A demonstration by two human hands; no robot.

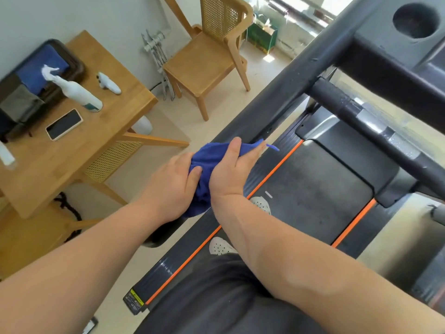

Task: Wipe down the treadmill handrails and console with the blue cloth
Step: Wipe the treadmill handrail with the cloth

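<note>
A person standing on a black treadmill with orange side stripes (313, 189) holds a bunched blue cloth (212, 156) against the machine's dark left handrail (277, 92). The left hand (173, 186) grips the cloth's near end. The right hand (231, 174) clamps it farther up the rail, fingers (255, 150) curled round the fabric. A white spray bottle (77, 92) and a black phone (63, 124) sit on the wooden surface (60, 160) at left.

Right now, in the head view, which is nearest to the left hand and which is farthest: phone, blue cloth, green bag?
1. blue cloth, gripped by the left hand
2. phone, on the table at left
3. green bag, far ahead beyond the chair
</note>
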